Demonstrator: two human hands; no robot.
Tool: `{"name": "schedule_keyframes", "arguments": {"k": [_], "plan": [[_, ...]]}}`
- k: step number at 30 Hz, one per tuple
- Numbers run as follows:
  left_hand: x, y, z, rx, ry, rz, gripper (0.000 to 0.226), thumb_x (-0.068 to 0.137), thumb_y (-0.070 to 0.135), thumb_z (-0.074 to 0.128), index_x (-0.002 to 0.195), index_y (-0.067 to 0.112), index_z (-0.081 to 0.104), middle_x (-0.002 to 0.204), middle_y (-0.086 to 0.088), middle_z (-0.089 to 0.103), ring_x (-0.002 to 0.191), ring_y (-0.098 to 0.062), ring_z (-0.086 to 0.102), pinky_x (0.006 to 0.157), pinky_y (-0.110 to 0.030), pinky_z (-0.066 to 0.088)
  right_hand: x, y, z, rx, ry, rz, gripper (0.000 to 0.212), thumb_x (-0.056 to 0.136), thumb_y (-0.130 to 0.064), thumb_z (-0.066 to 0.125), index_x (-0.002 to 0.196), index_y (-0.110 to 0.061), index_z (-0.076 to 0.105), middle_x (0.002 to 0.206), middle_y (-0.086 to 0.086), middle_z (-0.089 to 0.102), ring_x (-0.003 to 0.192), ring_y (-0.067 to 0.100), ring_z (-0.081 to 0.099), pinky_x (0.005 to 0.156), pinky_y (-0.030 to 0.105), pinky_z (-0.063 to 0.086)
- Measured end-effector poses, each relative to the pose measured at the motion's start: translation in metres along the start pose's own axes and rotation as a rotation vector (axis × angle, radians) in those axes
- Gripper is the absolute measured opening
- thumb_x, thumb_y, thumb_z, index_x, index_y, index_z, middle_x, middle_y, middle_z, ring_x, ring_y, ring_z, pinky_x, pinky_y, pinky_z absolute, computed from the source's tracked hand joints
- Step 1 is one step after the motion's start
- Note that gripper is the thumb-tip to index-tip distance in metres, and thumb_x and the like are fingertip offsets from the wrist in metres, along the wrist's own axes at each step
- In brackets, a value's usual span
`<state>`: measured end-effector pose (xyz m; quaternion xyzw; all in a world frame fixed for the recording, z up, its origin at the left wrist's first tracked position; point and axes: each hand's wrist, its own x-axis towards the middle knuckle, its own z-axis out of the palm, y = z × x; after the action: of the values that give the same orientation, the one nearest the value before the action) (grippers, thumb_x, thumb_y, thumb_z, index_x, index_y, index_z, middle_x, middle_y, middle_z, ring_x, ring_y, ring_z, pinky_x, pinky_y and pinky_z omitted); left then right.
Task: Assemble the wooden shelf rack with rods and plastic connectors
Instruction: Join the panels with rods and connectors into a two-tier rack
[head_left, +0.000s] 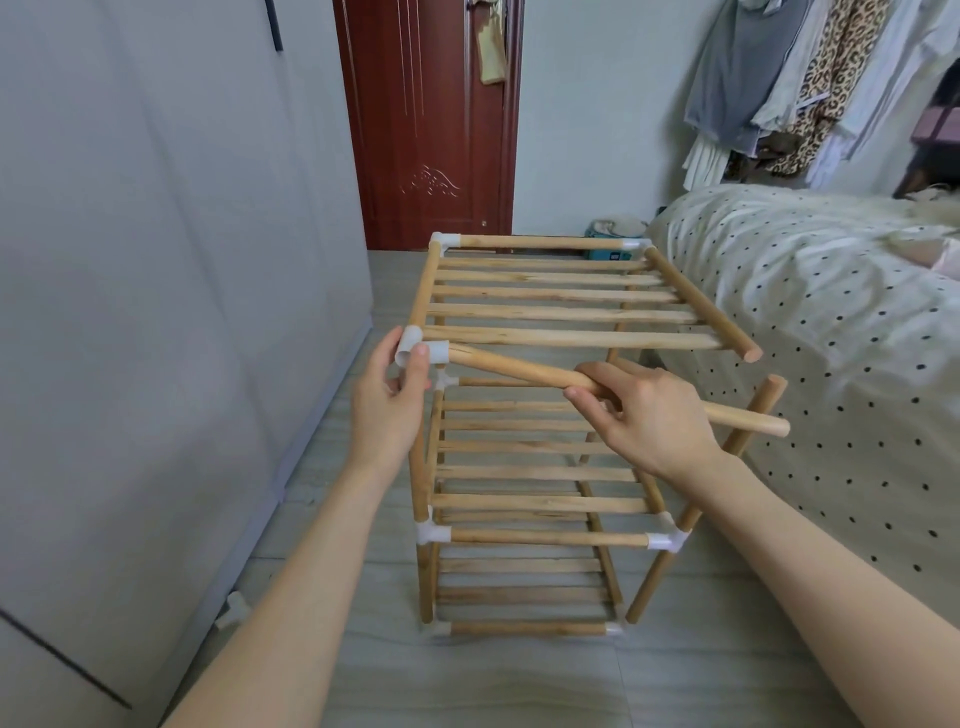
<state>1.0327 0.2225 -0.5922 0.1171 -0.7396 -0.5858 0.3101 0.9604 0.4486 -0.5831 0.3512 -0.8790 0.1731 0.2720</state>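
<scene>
Grip, right hand (649, 415): fingers curled round the loose front rod (597, 387) near its middle, thumb below; the rod runs slantwise, its far-left end seated in or at the mouth of the corner connector (422, 351), its free end (776, 427) sticking out past the knuckles to the right.

Grip, left hand (392, 400): thumb and fingers pinch the white plastic corner connector at the near-left top of the shelf rack (545, 467), steadying it against the push.

Beyond both grips: top slatted shelf (561, 306), its right side rail (701, 306) ending bare, with no connector on its near tip.

Below the right hand: upright post (756, 421) at the near-right corner, top end also bare. Lower tiers already joined, white connectors at their corners (667, 540).

Step in hand, as judged: fitting the top tier's front rod; left end entering the socket, depth not discernible.

Next move calls for: pushing the rod fully home leftward while the left hand braces the connector, then swinging it level. A further connector would be needed to tie free end, side rail and post together; none is seen within reach.

Surroundings: dotted bed cover (831, 312) to the right, grey wardrobe (156, 260) to the left.
</scene>
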Motion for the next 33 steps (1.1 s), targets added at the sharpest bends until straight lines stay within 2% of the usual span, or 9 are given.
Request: {"name": "schedule_keyframes", "arguments": {"k": [4,10,17,20,23,26,28,31,33], "plan": [[0.0,-0.001,-0.001,-0.08,0.029,-0.055,0.037,0.096,0.038,0.046,0.132,0.028,0.049,0.113,0.015,0.058,0.102,-0.013,0.062,0.09,-0.028,0.05,0.007,-0.002,-0.009,-0.079,0.061,-0.081,0.039,0.09,-0.048,0.048,0.094,-0.016,0.069,0.067,-0.002,0.061,0.054,0.018,0.056,0.05,0.025,0.04],[-0.007,-0.002,0.001,-0.047,0.022,-0.01,0.043,0.097,0.036,0.044,0.138,0.024,0.044,0.098,0.027,0.057,0.094,-0.008,0.063,0.068,-0.007,0.047,0.026,0.0,-0.023,-0.168,0.081,-0.188,0.052,0.088,-0.059,0.039,0.087,-0.017,0.07,0.06,-0.001,0.059,0.048,0.02,0.054,0.041,0.027,0.04],[-0.01,-0.005,-0.012,0.024,-0.02,0.016,0.045,0.098,0.036,0.04,0.141,0.025,0.039,0.104,0.022,0.056,0.08,0.009,0.06,0.063,0.003,0.039,0.054,-0.011,-0.013,-0.126,-0.216,-0.167,0.068,0.069,-0.079,0.015,0.078,-0.027,0.058,0.057,-0.011,0.05,0.062,0.018,0.058,0.059,0.03,0.045],[-0.008,-0.007,-0.014,0.054,-0.014,0.031,0.046,0.097,0.039,0.039,0.141,0.026,0.039,0.1,0.027,0.057,0.086,0.005,0.061,0.064,0.003,0.04,0.065,-0.014,-0.013,0.039,-0.408,-0.04,0.072,0.064,-0.083,0.023,0.078,-0.026,0.065,0.055,-0.008,0.053,0.059,0.01,0.053,0.056,0.029,0.043],[-0.01,-0.008,-0.011,0.052,0.016,0.021,0.047,0.096,0.041,0.038,0.141,0.026,0.04,0.096,0.033,0.055,0.095,0.0,0.061,0.066,0.004,0.039,0.064,-0.017,-0.016,0.015,-0.454,-0.014,0.06,0.073,-0.078,0.03,0.073,-0.027,0.061,0.054,-0.007,0.052,0.054,0.007,0.049,0.054,0.026,0.039],[-0.013,-0.011,-0.009,0.074,0.041,0.052,0.044,0.097,0.041,0.036,0.138,0.028,0.044,0.095,0.025,0.059,0.088,0.012,0.057,0.065,0.006,0.036,0.051,-0.029,-0.016,-0.179,-0.321,-0.053,0.049,0.082,-0.07,0.026,0.073,-0.032,0.055,0.059,-0.009,0.052,0.055,0.009,0.048,0.056,0.026,0.04],[-0.017,-0.016,-0.009,0.13,0.019,0.087,0.042,0.098,0.038,0.034,0.131,0.017,0.052,0.074,0.024,0.057,0.069,0.016,0.053,0.059,0.002,0.036,0.037,-0.04,-0.011,-0.156,-0.128,-0.085,0.039,0.092,-0.052,0.041,0.098,-0.022,0.066,0.078,-0.001,0.063,0.07,0.017,0.058,0.064,0.031,0.047],[-0.018,-0.022,-0.014,0.19,-0.05,0.077,0.038,0.099,0.038,0.033,0.124,0.019,0.055,0.08,0.006,0.066,0.08,-0.003,0.06,0.066,-0.016,0.042,0.013,-0.059,0.008,-0.094,0.116,-0.184,0.036,0.087,-0.022,0.062,0.119,-0.006,0.062,0.113,0.016,0.064,0.105,0.033,0.06,0.093,0.048,0.047],[-0.013,-0.026,-0.019,0.211,-0.118,0.06,0.029,0.099,0.032,0.036,0.12,0.029,0.056,0.093,-0.003,0.067,0.09,-0.014,0.062,0.07,-0.021,0.04,-0.004,-0.071,0.021,-0.123,0.097,-0.293,0.039,0.084,-0.018,0.062,0.122,-0.007,0.06,0.132,0.021,0.053,0.125,0.036,0.048,0.106,0.054,0.035]]}}
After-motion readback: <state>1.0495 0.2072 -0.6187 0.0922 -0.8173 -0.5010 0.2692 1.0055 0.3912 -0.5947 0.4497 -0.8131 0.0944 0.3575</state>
